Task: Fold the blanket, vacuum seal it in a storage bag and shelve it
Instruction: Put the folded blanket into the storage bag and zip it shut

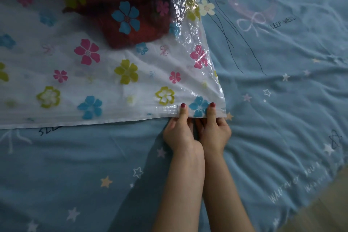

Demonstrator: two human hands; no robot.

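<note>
A clear storage bag (105, 84) printed with pink, blue and yellow-green flowers lay across the bed (282, 100), filling the 9 to 12 o'clock part of the view. Inside it, toward 11 o'clock, a dark red blanket (131, 30) showed through the plastic as a bunched mass. The bag's sealing strip ran along its near edge, from 9 o'clock in toward the centre.

Near the bag's corner, just below the centre, the left hand (178, 133) pinched that strip, thumb on top and fingers curled underneath. Just beside it, touching at the wrist, the right hand (214, 132) pinched the same edge the same way, closer to the corner. Both thumbs had red nails.

From 1 to 5 o'clock spread the blue bedsheet, wrinkled, with stars, a moon and flowers printed on it.
</note>
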